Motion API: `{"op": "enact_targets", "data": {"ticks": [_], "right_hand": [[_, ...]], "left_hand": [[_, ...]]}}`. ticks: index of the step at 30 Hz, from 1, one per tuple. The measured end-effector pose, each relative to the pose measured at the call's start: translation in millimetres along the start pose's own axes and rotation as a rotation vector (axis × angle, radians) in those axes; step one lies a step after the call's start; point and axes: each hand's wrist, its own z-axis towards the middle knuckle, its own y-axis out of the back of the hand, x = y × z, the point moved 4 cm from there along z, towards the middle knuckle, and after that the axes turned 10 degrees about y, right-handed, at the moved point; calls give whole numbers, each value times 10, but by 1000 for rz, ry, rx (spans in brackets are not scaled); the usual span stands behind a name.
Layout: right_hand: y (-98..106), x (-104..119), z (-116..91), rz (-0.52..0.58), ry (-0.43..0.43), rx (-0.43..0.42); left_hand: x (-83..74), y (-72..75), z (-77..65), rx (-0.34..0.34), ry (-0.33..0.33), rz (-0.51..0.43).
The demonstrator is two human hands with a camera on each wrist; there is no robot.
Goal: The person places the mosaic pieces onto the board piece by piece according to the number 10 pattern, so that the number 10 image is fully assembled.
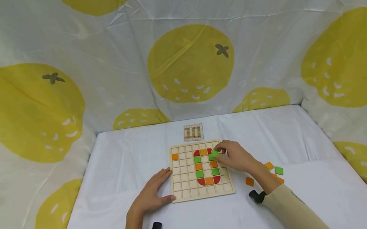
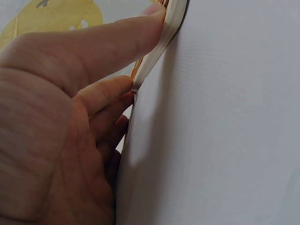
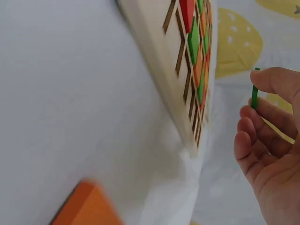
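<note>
A wooden grid board point(image 1: 187, 193) lies on the white cloth. Red corner pieces, green squares and orange squares form an upright ring on its right half, and a lone orange tile point(image 1: 175, 156) sits near its upper left corner. Between thumb and index finger, my right hand point(image 1: 235, 156) pinches a green square tile point(image 1: 214, 153) over the ring's upper right part. The right wrist view shows that green tile point(image 3: 255, 89) edge-on, raised off the board. My left hand point(image 1: 150, 194) touches the board's left edge with extended fingers, its thumb point(image 2: 140, 35) near the lower left corner.
Several loose orange and green tiles point(image 1: 279, 170) lie right of the board, partly behind my right forearm; one orange tile point(image 1: 249, 181) is nearer the board. A small printed card point(image 1: 193, 132) with a coloured grid pattern lies beyond the board. Lemon-print cloth point(image 1: 190, 63) hangs behind.
</note>
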Motion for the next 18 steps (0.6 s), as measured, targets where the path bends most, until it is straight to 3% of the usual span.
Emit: {"op": "enact_targets", "data": {"ticks": [8, 18], "right_hand": [[-348, 218, 483, 26, 40, 38], [-629, 394, 829, 2, 48, 99]], "left_hand": [[-7, -8, 3, 19, 4, -11], [-11, 9, 0, 4, 0, -7]]}}
